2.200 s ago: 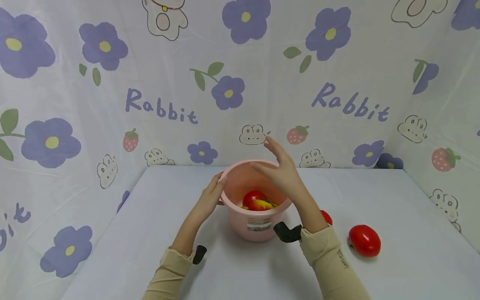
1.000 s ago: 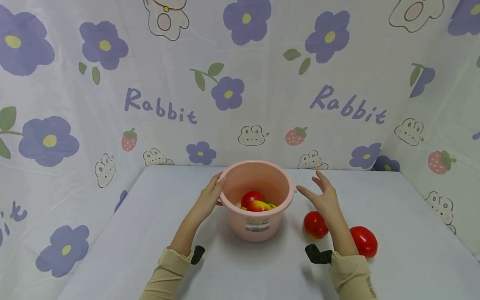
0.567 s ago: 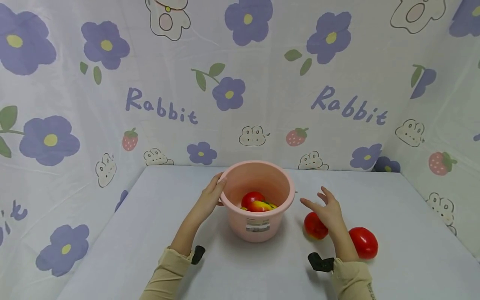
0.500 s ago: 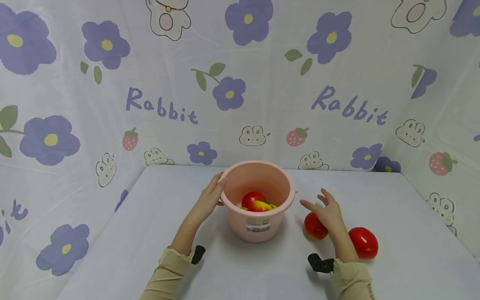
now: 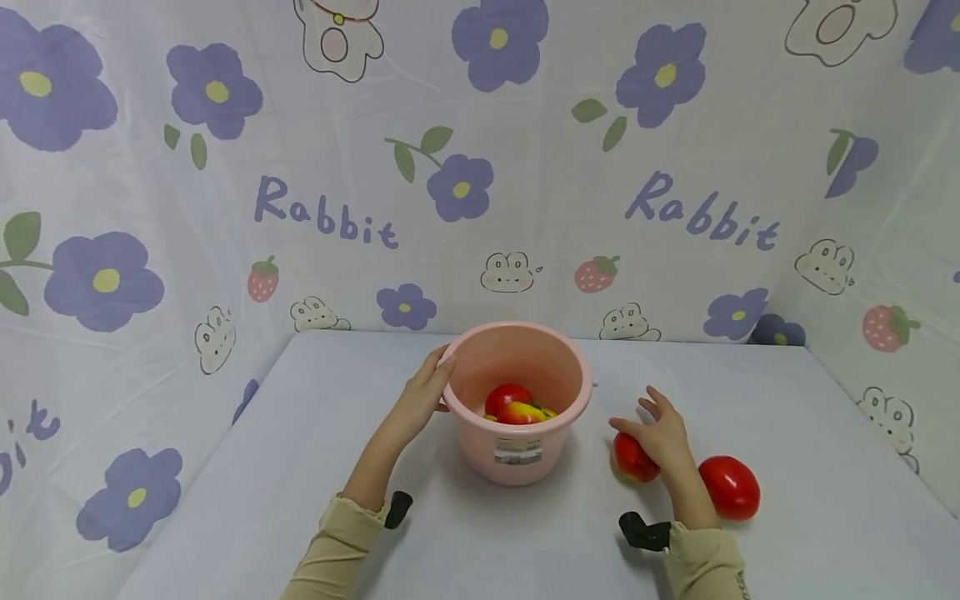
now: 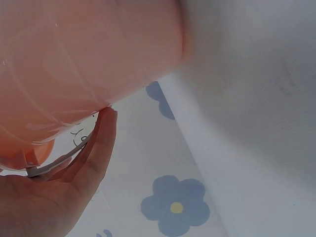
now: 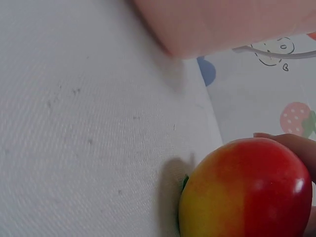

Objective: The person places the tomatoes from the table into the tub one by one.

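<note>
Head view: a pink bucket [image 5: 517, 442] on the worktop [image 5: 810, 433] is steadied at its rim by the left hand [image 5: 422, 400], fingers lightly curled against it. Just right of the bucket, a red-yellow fruit [image 5: 632, 460] is covered by the right hand [image 5: 662, 434], fingers spread over it. A red tomato [image 5: 729, 487] lies nearby.
</note>
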A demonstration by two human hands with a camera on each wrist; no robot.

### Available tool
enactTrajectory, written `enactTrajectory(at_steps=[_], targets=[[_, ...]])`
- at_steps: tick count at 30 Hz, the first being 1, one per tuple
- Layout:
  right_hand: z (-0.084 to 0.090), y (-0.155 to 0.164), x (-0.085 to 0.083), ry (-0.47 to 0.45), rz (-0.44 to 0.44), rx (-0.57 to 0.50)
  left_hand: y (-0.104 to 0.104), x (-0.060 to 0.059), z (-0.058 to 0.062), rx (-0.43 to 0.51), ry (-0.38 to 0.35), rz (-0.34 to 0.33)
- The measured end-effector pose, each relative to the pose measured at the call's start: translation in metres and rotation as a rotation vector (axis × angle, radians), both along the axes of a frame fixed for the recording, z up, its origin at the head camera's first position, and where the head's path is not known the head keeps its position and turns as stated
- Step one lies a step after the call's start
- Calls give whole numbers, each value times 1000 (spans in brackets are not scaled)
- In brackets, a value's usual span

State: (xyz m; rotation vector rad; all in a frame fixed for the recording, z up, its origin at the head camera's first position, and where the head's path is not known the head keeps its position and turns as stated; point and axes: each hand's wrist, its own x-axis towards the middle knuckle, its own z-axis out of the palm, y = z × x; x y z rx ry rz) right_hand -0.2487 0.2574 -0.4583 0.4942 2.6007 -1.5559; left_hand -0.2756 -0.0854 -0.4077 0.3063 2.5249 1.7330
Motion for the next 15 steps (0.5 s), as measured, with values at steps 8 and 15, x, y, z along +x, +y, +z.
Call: enactTrajectory(at_steps=[8, 15], targets=[[3, -1, 2, 30, 5, -17, 0, 1, 0, -11, -1, -2], [13, -4, 2, 88, 13, -28, 0, 1, 1, -9, 2, -1]])
